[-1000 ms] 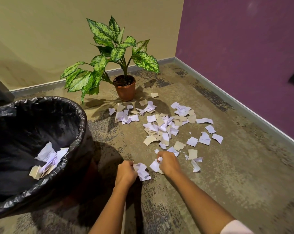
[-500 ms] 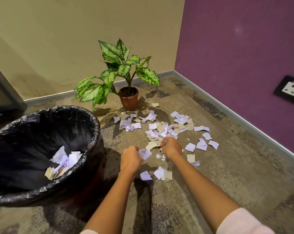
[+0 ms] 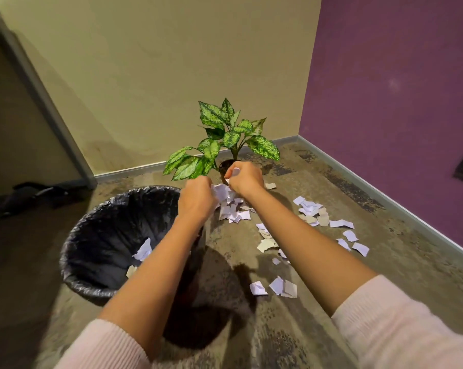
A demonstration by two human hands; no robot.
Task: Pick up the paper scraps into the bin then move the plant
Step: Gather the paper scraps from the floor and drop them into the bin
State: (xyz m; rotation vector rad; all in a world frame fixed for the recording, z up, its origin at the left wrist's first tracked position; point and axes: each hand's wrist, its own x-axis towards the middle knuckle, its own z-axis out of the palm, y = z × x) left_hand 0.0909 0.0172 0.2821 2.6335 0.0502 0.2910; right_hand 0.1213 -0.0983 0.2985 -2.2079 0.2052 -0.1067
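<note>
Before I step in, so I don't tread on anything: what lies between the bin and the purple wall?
Head view: loose scraps lie strewn over the carpet between the bin and the purple wall.

scattered paper scraps (image 3: 311,213), black-lined bin (image 3: 110,217), upright potted plant (image 3: 226,131)

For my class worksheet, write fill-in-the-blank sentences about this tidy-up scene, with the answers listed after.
1. The plant has ____ leaves.
2. The wall on the right is ____.
3. The left hand and right hand each grip scraps of ____.
4. Some scraps already lie inside the black-lined ____.
Answers: green; purple; paper; bin.
</note>
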